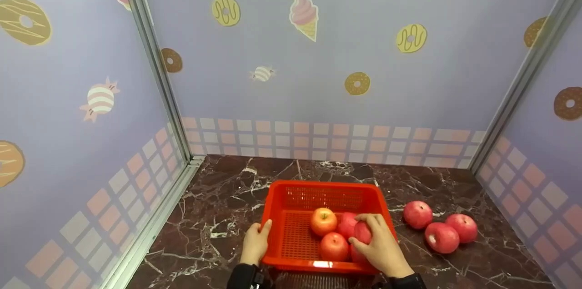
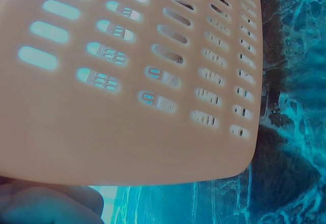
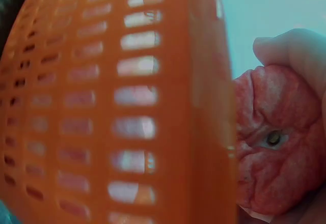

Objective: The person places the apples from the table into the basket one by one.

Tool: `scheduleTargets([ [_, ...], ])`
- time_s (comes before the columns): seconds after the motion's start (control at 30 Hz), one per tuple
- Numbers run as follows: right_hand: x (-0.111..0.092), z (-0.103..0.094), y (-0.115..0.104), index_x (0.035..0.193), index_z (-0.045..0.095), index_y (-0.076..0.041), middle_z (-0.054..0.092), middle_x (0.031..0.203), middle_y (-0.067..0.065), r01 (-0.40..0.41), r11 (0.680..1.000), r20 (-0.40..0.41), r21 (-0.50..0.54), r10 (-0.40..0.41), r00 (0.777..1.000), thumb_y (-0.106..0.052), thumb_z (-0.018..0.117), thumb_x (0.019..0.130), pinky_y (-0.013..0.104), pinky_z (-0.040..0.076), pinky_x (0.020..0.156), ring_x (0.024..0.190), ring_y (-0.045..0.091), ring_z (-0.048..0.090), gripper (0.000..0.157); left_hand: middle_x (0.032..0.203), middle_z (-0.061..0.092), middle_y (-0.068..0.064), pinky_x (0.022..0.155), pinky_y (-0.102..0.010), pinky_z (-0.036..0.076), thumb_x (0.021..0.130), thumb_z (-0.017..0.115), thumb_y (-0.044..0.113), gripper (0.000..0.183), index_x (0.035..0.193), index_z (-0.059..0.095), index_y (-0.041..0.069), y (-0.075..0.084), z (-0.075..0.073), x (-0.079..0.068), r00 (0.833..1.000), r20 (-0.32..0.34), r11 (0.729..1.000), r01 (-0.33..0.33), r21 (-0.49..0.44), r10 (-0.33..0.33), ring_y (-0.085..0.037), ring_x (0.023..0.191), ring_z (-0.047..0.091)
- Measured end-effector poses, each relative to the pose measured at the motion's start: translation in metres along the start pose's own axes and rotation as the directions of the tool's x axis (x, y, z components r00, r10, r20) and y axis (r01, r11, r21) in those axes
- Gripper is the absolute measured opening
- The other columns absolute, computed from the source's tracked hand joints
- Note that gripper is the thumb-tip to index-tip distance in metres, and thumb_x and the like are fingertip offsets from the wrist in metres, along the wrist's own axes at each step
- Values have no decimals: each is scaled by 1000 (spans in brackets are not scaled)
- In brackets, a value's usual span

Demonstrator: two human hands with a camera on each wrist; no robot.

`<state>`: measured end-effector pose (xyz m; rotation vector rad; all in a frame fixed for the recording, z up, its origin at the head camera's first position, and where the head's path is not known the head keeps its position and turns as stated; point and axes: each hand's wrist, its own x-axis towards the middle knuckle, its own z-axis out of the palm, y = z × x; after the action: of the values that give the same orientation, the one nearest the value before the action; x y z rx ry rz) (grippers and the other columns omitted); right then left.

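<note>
"Red plastic basket (image 1: 327,183), slotted walls, on the dark veined tabletop (image 1: 218,216). Hands?"

"Left hand (image 1: 255,241) is at the basket's left wall, thumb over the rim, fingers outside. Looks clamped on that edge; fingertips mostly hidden."

"Why there?"

"Probably bracing the basket so it doesn't slide."

"And the other?"

"Right hand (image 1: 383,248) is over the basket's right part, thumb and fingers curved round a pink-red apple (image 1: 362,233), spread only as wide as the fruit. Side grip, likely because it's round and smooth. Can't tell if it touches the fruit below."

"What's inside?"

"Yellowish apple (image 1: 323,221) near the basket's middle, orange-red apple (image 1: 334,248) by its near wall, deep-pink apple (image 1: 347,223) beside them, plus a half-hidden apple (image 1: 358,254) under the right hand. The basket's left half is bare. They crowd its right half, maybe since that's the nearer side for the right hand."

"Outside?"

"Three loose apples (image 1: 442,237) right of the basket, bunched, two seemingly touching. Handy for the right hand, I'd guess."
</note>
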<state>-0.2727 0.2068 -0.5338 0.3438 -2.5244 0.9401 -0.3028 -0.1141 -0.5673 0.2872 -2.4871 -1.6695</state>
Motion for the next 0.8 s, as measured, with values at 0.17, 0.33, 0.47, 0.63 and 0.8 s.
scheduleTargets([
  [0.17,0,6,-4,118,65,-15,58,113,1,-20,1000,44,17,19,999,-15,89,77,41,50,95,108,19,60,48,75,50,-3,65,-33,45,107,55,32,35,86,54,4,1,0,-1,1000,-5,1000,-12,9,12,-19,71,53],
  [0.33,0,15,-10,116,65,-21,57,113,-3,9,999,31,41,-10,999,-20,91,77,38,51,95,107,16,59,47,76,52,-5,66,-34,46,107,55,33,37,87,54,2,0,-1,-3,999,-2,999,-37,-3,37,-19,73,53],
  [0.47,0,22,-16,113,64,-25,58,114,-5,30,997,28,66,-32,999,-19,91,76,36,51,94,107,14,60,46,76,51,-5,66,-34,46,107,56,33,37,87,53,3,0,-1,-4,999,-3,999,-44,-6,44,-19,72,53],
  [0.63,2,28,-24,115,64,-22,57,119,-1,40,998,63,52,-43,997,-19,90,75,35,52,90,108,17,60,48,75,50,-4,65,-33,46,107,56,33,36,85,52,3,-1,0,-3,999,-5,999,-34,-1,34,-19,71,52],
  [0.8,4,34,-32,118,64,-19,56,119,1,53,998,125,43,-58,990,-23,88,77,31,53,79,104,19,60,48,76,51,-5,66,-33,46,107,56,32,36,86,53,3,-1,0,-2,1000,-2,1000,-28,-14,28,-19,72,53],
])
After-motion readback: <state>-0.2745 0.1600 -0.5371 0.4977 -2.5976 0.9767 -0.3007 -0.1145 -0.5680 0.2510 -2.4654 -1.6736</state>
